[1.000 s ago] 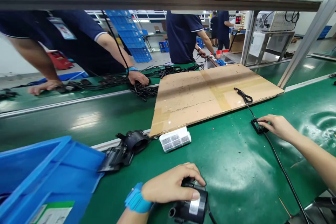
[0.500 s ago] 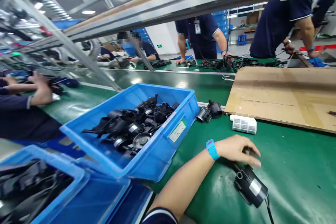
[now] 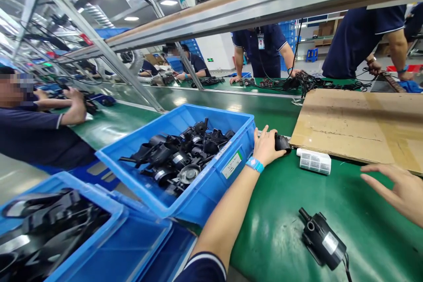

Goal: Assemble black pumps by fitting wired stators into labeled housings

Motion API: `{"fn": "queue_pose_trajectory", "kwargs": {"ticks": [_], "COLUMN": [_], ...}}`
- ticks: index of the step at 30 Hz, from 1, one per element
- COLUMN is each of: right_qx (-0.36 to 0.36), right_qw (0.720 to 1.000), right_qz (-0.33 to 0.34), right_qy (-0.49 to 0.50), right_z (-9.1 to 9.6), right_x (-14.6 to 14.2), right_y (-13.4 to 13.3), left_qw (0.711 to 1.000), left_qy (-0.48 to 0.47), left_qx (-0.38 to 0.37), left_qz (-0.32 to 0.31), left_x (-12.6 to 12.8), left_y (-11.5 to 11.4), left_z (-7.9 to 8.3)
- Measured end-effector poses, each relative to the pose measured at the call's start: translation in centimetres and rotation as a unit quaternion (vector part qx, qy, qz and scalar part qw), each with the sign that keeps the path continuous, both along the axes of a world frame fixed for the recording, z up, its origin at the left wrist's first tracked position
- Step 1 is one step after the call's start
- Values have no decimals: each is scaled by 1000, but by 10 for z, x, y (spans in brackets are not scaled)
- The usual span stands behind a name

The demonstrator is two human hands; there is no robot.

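My left hand [image 3: 266, 146], with a blue wristband, rests on a black pump part [image 3: 282, 142] lying on the green bench beside the blue bin [image 3: 211, 180]; its fingers curl round the part. My right hand [image 3: 398, 190] hovers open over the green mat at the right, fingers spread, holding nothing. A black cylindrical pump [image 3: 322, 240] with a white label and a cable lies loose on the mat in front of me, below both hands. The blue bin is filled with several black pump parts [image 3: 178, 154].
A white labelled block [image 3: 314, 161] lies by the edge of a cardboard sheet [image 3: 360, 123]. A second blue bin [image 3: 66, 229] of black parts sits at lower left. Other people work across the conveyor and at the left. A metal rail crosses overhead.
My left hand let go of the black pump and reached forward to the black part beside the blue bin. My right hand came back into view, open. The view turned left.
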State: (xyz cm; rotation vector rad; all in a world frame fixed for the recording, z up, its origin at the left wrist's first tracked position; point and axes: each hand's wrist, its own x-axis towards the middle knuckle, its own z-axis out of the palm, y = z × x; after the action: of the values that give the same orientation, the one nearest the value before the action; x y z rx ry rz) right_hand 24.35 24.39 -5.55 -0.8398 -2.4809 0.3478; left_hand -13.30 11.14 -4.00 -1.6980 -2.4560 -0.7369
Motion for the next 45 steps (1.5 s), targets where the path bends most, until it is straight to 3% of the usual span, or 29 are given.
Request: {"fn": "queue_pose_trajectory", "kwargs": {"ticks": [4, 6, 8, 10, 12, 16, 18, 22, 27, 35, 41, 45], "right_qx": [-95, -136, -177, -224, -279, -389, -439, -515, -547, -402, -293, -234], "right_qw": [991, 980, 967, 951, 928, 873, 847, 801, 782, 878, 917, 933], "right_qz": [42, 70, 103, 127, 146, 167, 186, 226, 246, 205, 225, 231], "right_qy": [83, 124, 152, 172, 201, 242, 234, 205, 170, 158, 149, 150], "right_z": [-2, -3, -4, -5, -5, -3, -3, -3, 1, 7, 17, 11], "right_x": [-64, -81, -88, -87, -82, -75, -75, -76, -76, -72, -71, -70], "right_y": [-11, -23, -35, -45, -51, -54, -54, -59, -68, -84, -86, -82], "left_qw": [998, 986, 930, 829, 757, 700, 701, 730, 754, 802, 832, 862], "left_qy": [-51, -154, -350, -540, -637, -704, -704, -672, -647, -556, -440, -312], "left_qx": [17, 46, 82, 109, 108, 92, 93, 91, 75, 179, 284, 344], "left_qz": [-31, -52, -82, -98, -97, -76, -70, -78, -88, -126, -180, -201], "left_x": [22, 33, 45, 58, 69, 86, 92, 96, 97, 109, 115, 117], "left_y": [-29, -40, -45, -46, -45, -46, -49, -54, -57, -68, -71, -71], "left_z": [4, 8, 13, 17, 19, 21, 22, 26, 25, 23, 14, 10]}}
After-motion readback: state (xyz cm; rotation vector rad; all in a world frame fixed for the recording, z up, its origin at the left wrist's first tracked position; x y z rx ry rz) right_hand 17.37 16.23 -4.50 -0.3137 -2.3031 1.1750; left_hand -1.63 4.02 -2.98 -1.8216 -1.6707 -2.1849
